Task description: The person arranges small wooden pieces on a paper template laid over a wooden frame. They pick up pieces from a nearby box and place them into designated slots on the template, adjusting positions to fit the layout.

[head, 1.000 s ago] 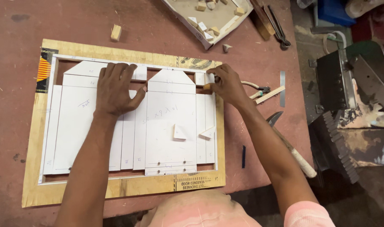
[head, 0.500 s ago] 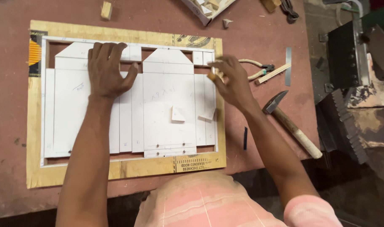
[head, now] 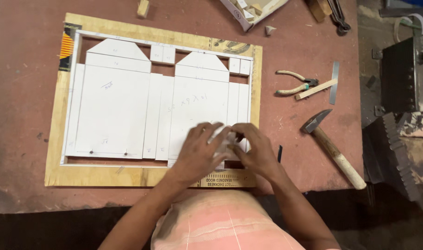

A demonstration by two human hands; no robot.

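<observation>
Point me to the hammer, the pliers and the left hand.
hammer [head: 316, 124]: head view, on its metal head.
pliers [head: 292, 82]: head view, between the two handles near the pivot.
left hand [head: 198, 149]: head view, on the back of the hand.

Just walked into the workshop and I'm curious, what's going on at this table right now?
A person leans over a plywood board covered with white cut panels laid flat inside a thin frame. The left hand and the right hand meet over the lower right panels, fingering a small white piece. A hammer, pliers and a metal ruler lie untouched to the right.
</observation>
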